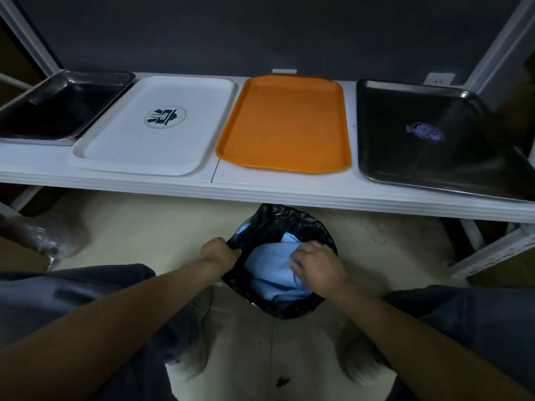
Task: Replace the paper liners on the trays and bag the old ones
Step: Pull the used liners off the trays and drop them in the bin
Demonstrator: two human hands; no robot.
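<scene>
Left hand [218,254]: clamped on the near-left rim of a black plastic rubbish bag [286,224], fingers curled round the bunched edge, holding the mouth open.
Right hand [317,264]: inside the mouth of the bag, fingers curled onto the crumpled light-blue paper liners [272,270], gripping them.
Paper liners: down in the bag, folded and creased, filling most of the opening.
Bag: over the pale tiled floor [130,233], just in front of the long white surface [260,189], between the person's knees.
Surface: carries four trays in a row, side by side.
Far left: dark metal tray [58,105], lying at an angle.
Next: white plastic tray [156,137] with a round blue logo [165,117] in the middle.
Next: orange plastic tray [285,125], bare, just beside the white one.
Far right: dark metal tray with a purple mark [405,157], the mark [427,131] near its centre.
Behind: a dark grey wall [260,33].
</scene>
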